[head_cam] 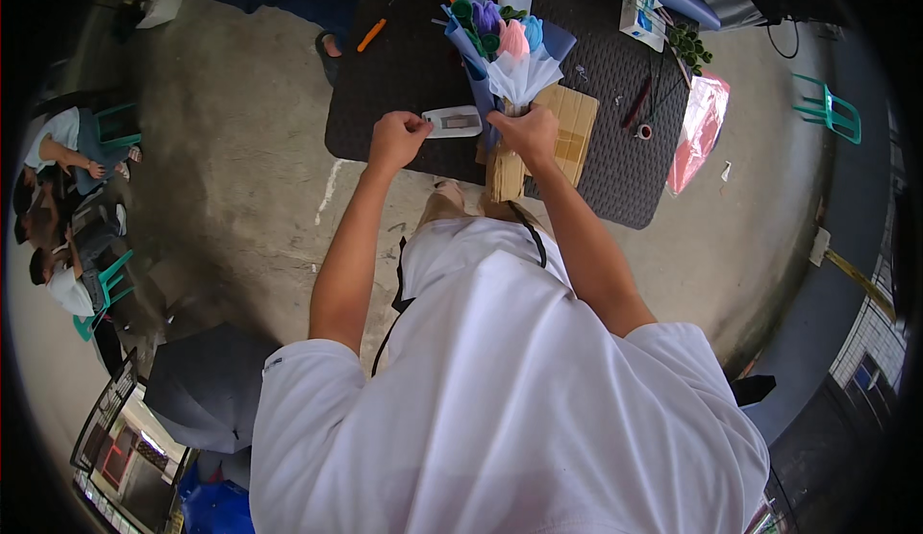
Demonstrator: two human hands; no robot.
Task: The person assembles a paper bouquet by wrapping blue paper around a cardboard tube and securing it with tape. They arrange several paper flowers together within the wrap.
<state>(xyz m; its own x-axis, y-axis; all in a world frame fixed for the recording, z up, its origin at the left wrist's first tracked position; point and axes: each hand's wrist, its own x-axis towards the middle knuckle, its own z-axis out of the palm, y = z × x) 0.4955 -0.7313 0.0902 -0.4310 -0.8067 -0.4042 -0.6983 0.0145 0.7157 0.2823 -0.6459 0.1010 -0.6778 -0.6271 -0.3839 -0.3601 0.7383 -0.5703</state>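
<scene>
My right hand (531, 134) grips the wrapped stem end of a bouquet of handmade flowers, with a pink tulip-like bloom (513, 39), a purple one (487, 18) and a light-blue one (533, 31). White tissue-like wrap (524, 74) and blue wrapping sheet (474, 65) surround them. My left hand (401, 140) has its thumb and fingertips pinched together at the left end of a white shallow plastic piece (452, 122) with a grey rectangle in it. Whether the fingers hold it or something small is unclear. Flat cardboard (577, 134) lies under the bouquet.
The dark woven-textured table (613, 173) carries an orange cutter (371, 35), a box (642, 18), a tape roll (643, 132) and green leafy stems (689, 47). A pink-and-clear plastic packet (699, 134) hangs past its right edge. A person's foot (330, 45) is at the table's far left.
</scene>
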